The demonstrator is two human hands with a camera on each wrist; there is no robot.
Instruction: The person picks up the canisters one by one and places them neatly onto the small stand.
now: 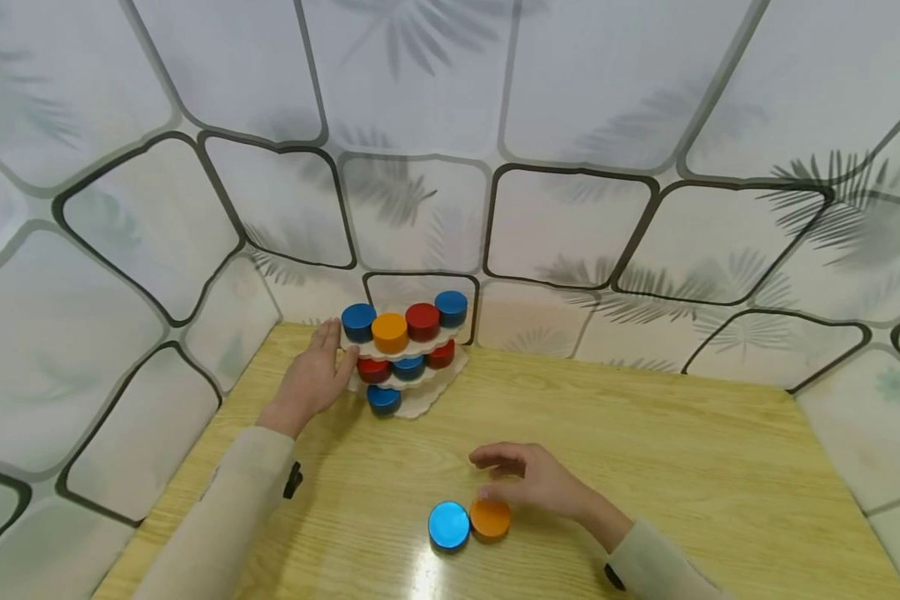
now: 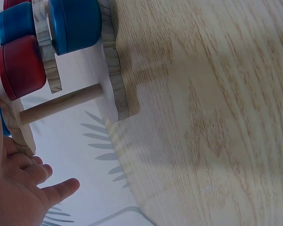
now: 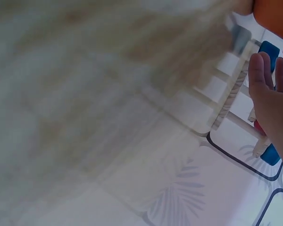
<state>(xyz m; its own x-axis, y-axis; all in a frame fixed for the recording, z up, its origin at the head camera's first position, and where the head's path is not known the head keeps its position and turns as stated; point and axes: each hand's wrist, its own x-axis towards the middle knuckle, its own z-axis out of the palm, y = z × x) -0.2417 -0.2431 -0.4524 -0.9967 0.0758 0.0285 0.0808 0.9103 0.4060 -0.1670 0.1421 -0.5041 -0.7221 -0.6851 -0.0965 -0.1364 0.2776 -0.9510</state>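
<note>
A three-tier wooden stand [image 1: 429,395] with scalloped boards stands against the back wall and holds red, blue and orange round pieces. My left hand [image 1: 311,375] holds the left end of its top board, thumb in front; in the left wrist view the other fingers [image 2: 30,167] are at the board's edge. A light blue disc [image 1: 448,527] and an orange disc [image 1: 491,521] lie side by side on the table. My right hand [image 1: 536,483] is over the orange disc, its thumb at the far rim and its loosely bent fingers apart from it.
The wood-grain table [image 1: 645,450] runs back to a patterned wall covering [image 1: 570,225]. On the stand's top tier sit blue [image 1: 358,322], orange [image 1: 390,332] and red [image 1: 423,321] pieces. A blue piece [image 1: 383,400] sits on the bottom tier. Wooden dowels [image 2: 61,103] join the boards.
</note>
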